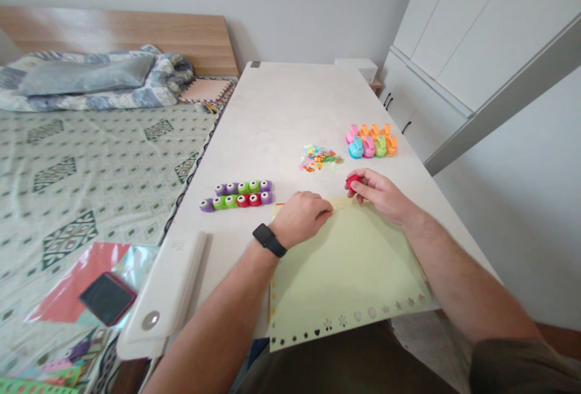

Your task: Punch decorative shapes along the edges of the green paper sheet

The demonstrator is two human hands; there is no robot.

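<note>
A large pale green sheet of paper lies in front of me, its near edge hanging past the table and punched with a row of stars, hearts and snowflake-like shapes. My left hand, with a black watch at the wrist, is closed with its fingertips pinched at the sheet's far edge. Between the thumb and fingers of my right hand is a small red craft punch, held just above the paper's far right part. Beyond the hands lies a heap of colourful paper cut-outs.
Two rows of purple, green and red punches stand left of the paper. Larger colourful punches are grouped at right. A long white machine occupies the table's left edge. Beside it, a dark phone-like object rests on the bed.
</note>
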